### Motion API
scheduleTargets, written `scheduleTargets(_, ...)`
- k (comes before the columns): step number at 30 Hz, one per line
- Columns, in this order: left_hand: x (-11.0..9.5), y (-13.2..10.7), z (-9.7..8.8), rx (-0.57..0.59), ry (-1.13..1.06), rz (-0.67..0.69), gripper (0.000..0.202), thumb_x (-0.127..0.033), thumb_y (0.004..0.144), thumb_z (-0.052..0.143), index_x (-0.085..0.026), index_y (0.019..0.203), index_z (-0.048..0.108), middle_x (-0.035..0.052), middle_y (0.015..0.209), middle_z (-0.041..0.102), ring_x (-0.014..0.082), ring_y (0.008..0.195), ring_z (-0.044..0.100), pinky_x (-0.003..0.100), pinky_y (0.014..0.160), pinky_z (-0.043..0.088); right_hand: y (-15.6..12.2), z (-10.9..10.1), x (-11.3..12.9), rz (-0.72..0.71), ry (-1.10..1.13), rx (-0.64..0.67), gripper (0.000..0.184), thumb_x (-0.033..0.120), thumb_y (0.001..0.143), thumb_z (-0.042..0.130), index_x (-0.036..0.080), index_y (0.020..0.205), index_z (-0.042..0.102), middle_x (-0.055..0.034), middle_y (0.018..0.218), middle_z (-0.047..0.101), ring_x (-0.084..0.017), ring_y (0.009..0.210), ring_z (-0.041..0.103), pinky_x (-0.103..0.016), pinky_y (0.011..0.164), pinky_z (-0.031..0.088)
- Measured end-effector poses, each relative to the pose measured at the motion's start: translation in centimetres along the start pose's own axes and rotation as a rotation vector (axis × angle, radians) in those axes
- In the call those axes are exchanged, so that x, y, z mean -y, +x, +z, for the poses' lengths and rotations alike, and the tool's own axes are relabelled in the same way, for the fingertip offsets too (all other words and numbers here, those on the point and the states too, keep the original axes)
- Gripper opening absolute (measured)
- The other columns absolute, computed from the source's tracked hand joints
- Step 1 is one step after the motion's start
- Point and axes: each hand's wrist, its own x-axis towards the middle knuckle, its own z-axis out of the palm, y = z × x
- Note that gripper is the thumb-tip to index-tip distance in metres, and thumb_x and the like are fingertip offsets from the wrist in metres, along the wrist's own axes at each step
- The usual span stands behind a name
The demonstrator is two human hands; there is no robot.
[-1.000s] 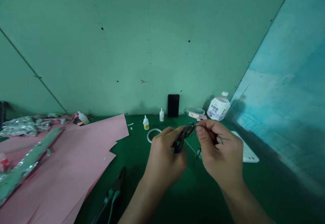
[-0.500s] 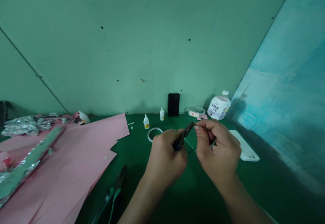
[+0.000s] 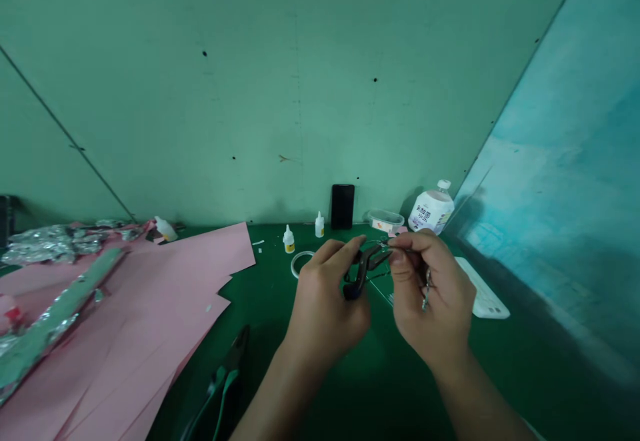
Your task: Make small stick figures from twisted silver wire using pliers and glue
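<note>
My left hand (image 3: 327, 294) is wrapped round a small pair of pliers (image 3: 365, 268), dark with a blue handle, its jaws spread and pointing to the right. Close to the jaw tips, my right hand (image 3: 435, 294) is closed in a pinch between thumb and forefinger. It holds a thin piece of metal wire (image 3: 427, 289); a twisted silvery length shows below the curled fingers, and the pinched end is too small to make out clearly. Both hands are raised above the green tabletop (image 3: 395, 381).
Green-handled pliers (image 3: 225, 381) lie at front left beside pink paper sheets (image 3: 135, 308). Behind stand two small glue bottles (image 3: 289, 240), a black phone (image 3: 343, 206), a clear plastic tub (image 3: 386, 220) and a white bottle (image 3: 431, 209). A tape ring (image 3: 298, 264) and a white flat device (image 3: 485, 291) flank my hands.
The pliers' jaws have spread apart; before, they were closer together at the right fingertips. My right hand has shifted slightly right, and the twisted wire hangs more upright.
</note>
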Motion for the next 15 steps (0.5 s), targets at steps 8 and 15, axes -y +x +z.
scheduleTargets(8,0.01,-0.05,0.31,-0.068,0.020,0.003,0.057,0.000,0.071,0.050,-0.014,0.124,0.062,0.0085,0.097,0.065,0.0168,0.081,0.063,0.027,0.066,0.054,-0.27,0.35,0.22,0.034,0.003,-0.037,0.005,0.016,0.088,0.057,0.021,0.089,0.057,0.0002,0.078,0.060,-0.011,0.064,0.054,-0.024,0.053,0.045)
scheduleTargets(15,0.51,-0.22,0.32,-0.142,0.208,0.050,0.061,-0.004,0.068,0.052,-0.014,0.128,0.059,0.0102,0.100,0.066,0.0208,0.084,0.063,0.034,0.069,0.054,-0.44,0.33,0.45,0.078,-0.005,-0.053,0.003,0.018,0.087,0.059,0.021,0.087,0.058,0.0002,0.075,0.061,-0.011,0.062,0.056,-0.022,0.050,0.045)
